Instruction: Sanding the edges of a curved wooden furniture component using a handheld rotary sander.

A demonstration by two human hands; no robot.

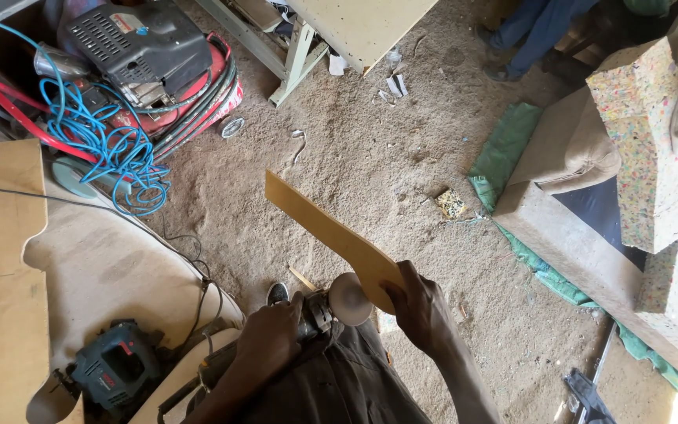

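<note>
Dark trouser cloth fills the bottom of the view, and just above it the two hands work close together. The left hand (270,339) has its fingers curled tight around the body of a small grey handheld grinder (319,312), whose round sanding disc (350,299) faces up and to the right of those fingers. The right hand (420,308) pinches the near end of a long, thin, tan plywood strip (331,229), thumb on the upper face and the other fingers wrapped behind it (their tips are hidden).

From the right fingers the strip runs away up and to the left, its long axis on a diagonal, the far end hanging free over the sawdust-covered floor (370,149). Its lower edge sits against, or just beside, the disc; I cannot tell whether they touch. The right hand is the nearer one to the strip; the left reaches it only through the disc.

Well to the left of the left fingers lies a teal power jigsaw (111,373) with a small red label on its casing, beside a curved-cut plywood panel (1,275). Far beyond, up-left, stands a red and black air compressor (147,67) with a pale sticker on its black housing and a coiled blue hose (103,145). Right of the right fingers rest speckled multicoloured foam blocks (653,141).
</note>
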